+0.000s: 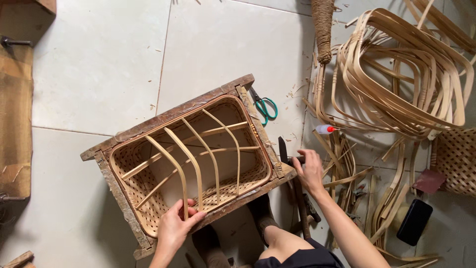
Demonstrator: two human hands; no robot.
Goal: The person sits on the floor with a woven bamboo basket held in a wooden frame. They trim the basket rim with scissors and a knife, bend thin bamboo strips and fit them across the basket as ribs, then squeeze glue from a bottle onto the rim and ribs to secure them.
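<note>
A woven rectangular bamboo basket (pixel 134 164) sits inside a rough wooden frame (pixel 168 118) on the tiled floor. Several curved bamboo strips (pixel 198 164) arch across its opening. My left hand (pixel 176 226) pinches the near end of one strip at the basket's near rim. My right hand (pixel 310 171) rests to the right of the frame, fingers around the handle of a dark knife (pixel 283 149) whose blade points away from me.
Green-handled scissors (pixel 265 106) lie beyond the frame's right corner. A pile of bent bamboo hoops (pixel 396 74) fills the upper right, with loose strips (pixel 342 164), a small glue bottle (pixel 325 129), a black block (pixel 414 222) and another woven piece (pixel 456 159).
</note>
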